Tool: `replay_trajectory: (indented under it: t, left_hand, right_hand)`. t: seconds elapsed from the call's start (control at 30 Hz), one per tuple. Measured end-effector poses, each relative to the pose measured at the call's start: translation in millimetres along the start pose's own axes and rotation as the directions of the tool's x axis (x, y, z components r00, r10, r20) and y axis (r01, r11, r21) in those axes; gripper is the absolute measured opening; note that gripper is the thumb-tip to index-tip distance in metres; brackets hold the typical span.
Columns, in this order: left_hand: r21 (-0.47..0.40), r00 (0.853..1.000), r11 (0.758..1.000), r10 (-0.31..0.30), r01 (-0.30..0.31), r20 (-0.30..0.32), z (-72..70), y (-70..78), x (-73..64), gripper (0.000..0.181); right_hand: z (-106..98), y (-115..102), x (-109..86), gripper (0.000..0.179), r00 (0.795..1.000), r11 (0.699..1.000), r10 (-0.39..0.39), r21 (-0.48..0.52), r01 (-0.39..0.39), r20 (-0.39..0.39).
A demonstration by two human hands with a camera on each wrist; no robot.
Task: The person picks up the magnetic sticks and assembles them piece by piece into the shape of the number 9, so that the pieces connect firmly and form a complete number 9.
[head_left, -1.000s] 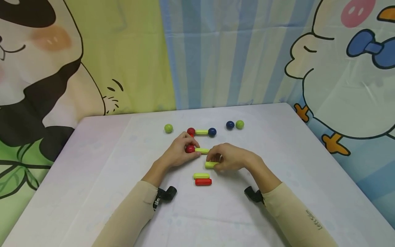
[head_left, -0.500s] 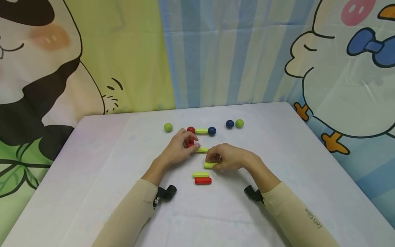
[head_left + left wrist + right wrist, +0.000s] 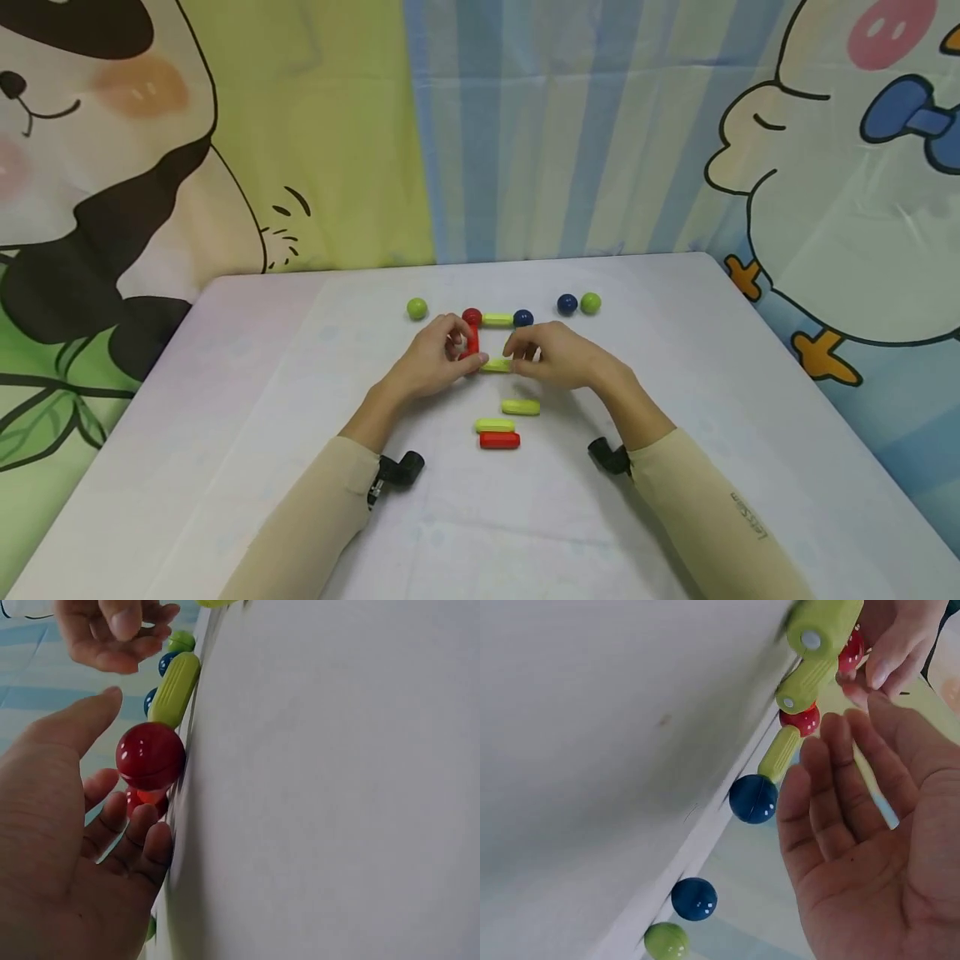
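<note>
Beside the left fingers (image 3: 158,841), a glossy, deep-red ball (image 3: 150,756)

Prob. a play area: cartoon curtain (image 3: 517,125) behind white tbl (image 3: 712,375).

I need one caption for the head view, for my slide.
Left grip and right grip near opposite ends of a yellow-green plastic-looking rod, over a white table.
</note>
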State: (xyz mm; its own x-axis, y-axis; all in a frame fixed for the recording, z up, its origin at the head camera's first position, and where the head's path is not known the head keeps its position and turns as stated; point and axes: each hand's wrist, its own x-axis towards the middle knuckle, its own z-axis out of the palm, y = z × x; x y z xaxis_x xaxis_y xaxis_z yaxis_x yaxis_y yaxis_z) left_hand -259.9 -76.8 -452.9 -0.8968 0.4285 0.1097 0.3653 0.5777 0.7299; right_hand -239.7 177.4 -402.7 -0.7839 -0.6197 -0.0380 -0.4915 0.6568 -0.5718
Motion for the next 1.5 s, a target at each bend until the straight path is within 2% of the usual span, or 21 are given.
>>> replay_trajectory:
  t: [0.13, 0.23, 0.37, 0.6, 0.73, 0.93, 1.17, 1.33, 1.4, 1.5]
  left_hand:
    - [-0.048, 0.998, 0.999, -0.012, 0.014, 0.056, -5.2, -3.3, -4.1, 0.047]
    - [-0.063, 0.995, 0.998, -0.012, 0.018, 0.094, -5.4, -7.2, -5.2, 0.049]
    - [-0.072, 0.994, 0.997, -0.007, 0.015, 0.112, -3.8, -9.0, -6.1, 0.049]
    - [-0.110, 0.996, 0.994, 0.002, 0.008, 0.086, -4.5, -6.9, -6.4, 0.040]
    - [-0.100, 0.997, 0.995, 0.015, -0.007, 0.080, -6.2, -7.4, -5.5, 0.036]
    - [-0.105, 0.997, 0.995, 0.009, -0.001, 0.078, -5.6, -13.2, -6.4, 0.035]
    - [-0.117, 0.998, 0.993, -0.011, 0.018, 0.062, -5.3, -16.8, -9.9, 0.033]
    - [-0.123, 0.997, 0.992, -0.027, 0.035, 0.066, -5.0, -18.1, -10.8, 0.032]
    - [-0.126, 0.997, 0.991, -0.030, 0.038, 0.068, -5.4, -18.3, -10.5, 0.032]
    - [-0.125, 0.998, 0.992, -0.027, 0.034, 0.061, -6.3, -19.1, -9.8, 0.032]
  right_hand:
    - [0, -1, 15.1, 0.016, 0.994, 0.996, 0.087, 0.013, -0.087, -0.059]
    - [2, -3, 26.4, 0.019, 0.986, 0.988, 0.150, 0.036, -0.148, -0.070]
    - [5, -5, 38.4, 0.025, 0.975, 0.976, 0.212, 0.060, -0.208, -0.067]
    - [8, -5, 49.2, 0.031, 0.953, 0.953, 0.291, 0.112, -0.280, -0.090]
    - [10, -4, 56.1, 0.031, 0.948, 0.948, 0.301, 0.138, -0.286, -0.106]
    - [19, -4, 67.6, 0.033, 0.944, 0.943, 0.318, 0.133, -0.306, -0.083]
    - [23, -11, 78.4, 0.041, 0.912, 0.910, 0.406, 0.116, -0.398, -0.050]
    - [24, -13, 85.0, 0.038, 0.886, 0.883, 0.464, 0.091, -0.460, -0.025]
    - [24, -13, 86.1, 0.037, 0.884, 0.881, 0.468, 0.098, -0.463, -0.026]
    - [25, -13, 86.7, 0.039, 0.891, 0.888, 0.451, 0.125, -0.443, -0.048]
